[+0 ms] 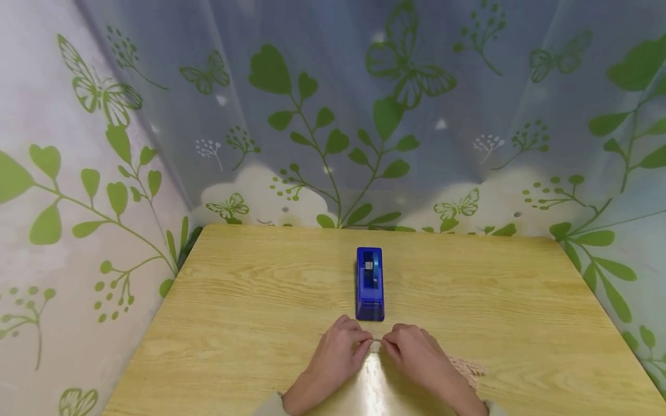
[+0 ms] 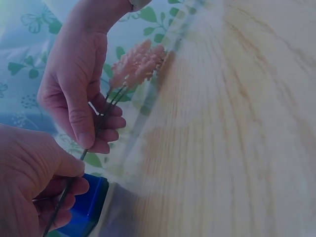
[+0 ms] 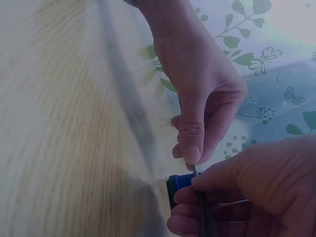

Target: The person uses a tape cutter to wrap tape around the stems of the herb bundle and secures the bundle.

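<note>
Thin stem (image 1: 377, 340) pinched at 2 places, blue tape dispenser (image 1: 370, 297) at 12 o'clock

Clock centred on the short bare bit of stem between the fingers, 12 pointing away from the person. Left hand (image 1: 338, 349) between 8 and 9 o'clock, right hand (image 1: 418, 355) between 3 and 4. Each holds the stem between thumb and curled fingers, grip narrow; the fingertips of the 2 hands sit close, not touching. Stem lies across, roughly 9 to 3.

Pink flower head (image 2: 136, 64) at the right hand's end of the stem; in the head view it shows just past the right wrist, toward 4 o'clock. Below it the stem seems to split into 2 or more fine stalks, though the left wrist view is dim.

Dispenser stands on the wood-grain table (image 1: 234, 289), near the fingertips, apart from them. Pale cuffs (image 1: 272, 405) at 8 and 4. Patterned curtain (image 1: 312, 34) beyond the table's far edge: green leaves, butterflies.
</note>
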Tool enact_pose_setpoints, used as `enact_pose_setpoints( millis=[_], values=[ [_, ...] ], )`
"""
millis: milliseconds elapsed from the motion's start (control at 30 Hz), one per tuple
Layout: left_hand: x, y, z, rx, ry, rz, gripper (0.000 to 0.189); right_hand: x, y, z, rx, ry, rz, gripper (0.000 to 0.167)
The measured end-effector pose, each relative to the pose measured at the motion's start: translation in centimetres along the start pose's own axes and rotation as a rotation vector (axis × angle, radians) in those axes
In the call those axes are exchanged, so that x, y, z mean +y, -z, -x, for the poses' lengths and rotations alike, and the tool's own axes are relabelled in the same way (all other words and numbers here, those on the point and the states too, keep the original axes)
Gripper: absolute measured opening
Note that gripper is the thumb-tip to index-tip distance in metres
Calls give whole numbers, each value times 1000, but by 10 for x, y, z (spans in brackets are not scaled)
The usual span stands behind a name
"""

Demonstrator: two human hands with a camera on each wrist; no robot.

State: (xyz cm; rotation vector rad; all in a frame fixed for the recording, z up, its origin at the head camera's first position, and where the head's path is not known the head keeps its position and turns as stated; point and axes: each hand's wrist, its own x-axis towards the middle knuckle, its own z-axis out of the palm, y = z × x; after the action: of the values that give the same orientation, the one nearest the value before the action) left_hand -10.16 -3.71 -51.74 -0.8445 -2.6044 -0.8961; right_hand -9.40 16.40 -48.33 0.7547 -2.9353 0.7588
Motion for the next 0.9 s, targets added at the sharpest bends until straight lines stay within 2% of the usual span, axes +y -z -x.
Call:
enact_pose_setpoints(
  millis=[367, 500, 567, 767, 900],
  values=[
    [2, 3, -1, -51, 61, 16, 3, 6, 2, -2, 43, 76, 3, 21],
    [0, 3, 0, -68, 37, -7, 5, 7, 2, -2, 40, 81, -5, 19],
    [-1, 2, 0, -57, 17, -10, 5, 7, 3, -2, 22, 67, -11, 18],
    [-3, 0, 1, -1, -46, -7, 5, 7, 1, 0, -106, -21, -55, 22],
    [-4, 0, 1, 17, -64, -21, 6, 7, 0, -2, -102, -35, -85, 25]
  ],
)
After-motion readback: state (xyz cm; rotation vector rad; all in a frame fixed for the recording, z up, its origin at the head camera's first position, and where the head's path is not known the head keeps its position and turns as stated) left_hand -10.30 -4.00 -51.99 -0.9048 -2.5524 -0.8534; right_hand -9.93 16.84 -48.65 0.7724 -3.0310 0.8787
